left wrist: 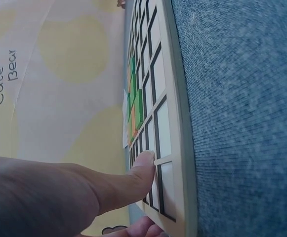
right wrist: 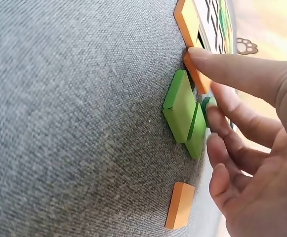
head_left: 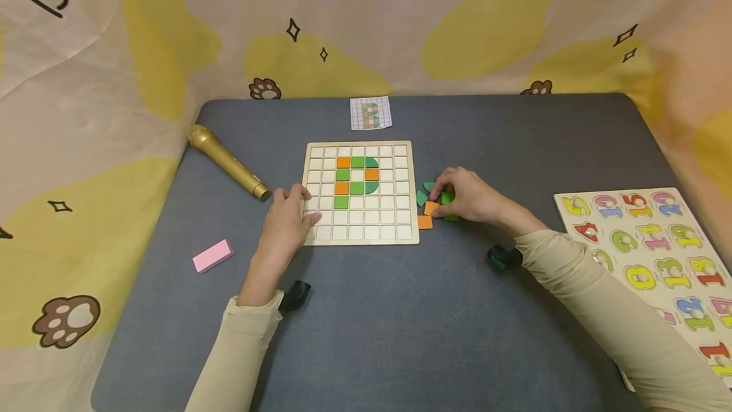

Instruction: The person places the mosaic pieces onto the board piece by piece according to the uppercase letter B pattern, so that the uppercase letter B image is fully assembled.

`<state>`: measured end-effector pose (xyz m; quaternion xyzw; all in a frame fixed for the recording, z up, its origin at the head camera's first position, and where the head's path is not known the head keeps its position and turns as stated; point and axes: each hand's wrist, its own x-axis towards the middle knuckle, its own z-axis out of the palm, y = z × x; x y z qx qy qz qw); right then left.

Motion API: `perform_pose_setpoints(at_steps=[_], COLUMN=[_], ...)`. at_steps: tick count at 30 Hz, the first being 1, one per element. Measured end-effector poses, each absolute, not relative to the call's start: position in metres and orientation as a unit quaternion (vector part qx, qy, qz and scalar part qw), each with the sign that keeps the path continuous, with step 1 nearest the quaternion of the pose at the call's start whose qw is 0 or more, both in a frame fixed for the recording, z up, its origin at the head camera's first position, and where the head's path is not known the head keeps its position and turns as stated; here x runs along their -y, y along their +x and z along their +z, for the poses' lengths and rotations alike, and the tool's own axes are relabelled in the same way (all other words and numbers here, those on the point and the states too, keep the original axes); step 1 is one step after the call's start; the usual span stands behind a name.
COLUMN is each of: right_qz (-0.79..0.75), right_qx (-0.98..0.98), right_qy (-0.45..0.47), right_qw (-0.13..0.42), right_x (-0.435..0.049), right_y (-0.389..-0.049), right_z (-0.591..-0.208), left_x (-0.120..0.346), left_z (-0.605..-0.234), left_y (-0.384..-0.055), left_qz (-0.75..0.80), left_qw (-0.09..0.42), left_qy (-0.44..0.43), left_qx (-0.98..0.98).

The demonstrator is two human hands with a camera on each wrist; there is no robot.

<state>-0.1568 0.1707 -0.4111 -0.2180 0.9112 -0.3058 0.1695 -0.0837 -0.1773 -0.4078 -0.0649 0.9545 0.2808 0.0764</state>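
Observation:
My left hand (head_left: 284,221) rests at the left edge of a wooden grid board (head_left: 389,234). Its thumb (left wrist: 142,173) lies on the white squares, while the other fingers touch around the edge. Orange, green and teal tiles on the board (head_left: 357,188) make a looped shape with a short stem. To the right of the board, my right hand (head_left: 466,196) pinches an orange square tile (right wrist: 197,74) between thumb and index finger. Another orange tile (head_left: 425,222), green tiles (right wrist: 180,108) and teal pieces (head_left: 421,198) lie close by, partly under that hand.
Behind the board lies a small pattern card (head_left: 370,113). A gold microphone (head_left: 229,161) and a pink block (head_left: 213,256) are on the left. A number puzzle board (head_left: 640,240) occupies the right side, partly beneath the right forearm. Fabric with yellow patches (head_left: 492,24) hangs behind the table.

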Motion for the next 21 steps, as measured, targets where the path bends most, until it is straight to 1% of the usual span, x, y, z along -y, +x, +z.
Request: perform_pose_setpoints(at_steps=[4, 9, 16, 21], right_qz=[-0.333, -0.386, -0.461, -0.482], right_qx=[-0.9, -0.885, -0.859, -0.847], right_qy=[-0.222, -0.221, -0.195, -0.198], right_qw=[0.175, 0.138, 0.106, 0.106], right_x=[-0.168, -0.156, -0.116, -0.088], right_y=[-0.158, -0.159, -0.151, -0.148], right_z=[-0.412, -0.41, -0.417, -0.425], left_x=[0.178, 0.178, 0.178, 0.177], left_z=[-0.408, -0.408, -0.407, -0.409], left_y=[-0.083, -0.084, -0.084, -0.084], left_qz=[0.281, 0.282, 0.282, 0.283], left_qw=[0.078, 0.077, 0.077, 0.075], left_qy=[-0.066, -0.067, -0.07, -0.071], left_qx=[-0.954, -0.954, -0.954, -0.954])
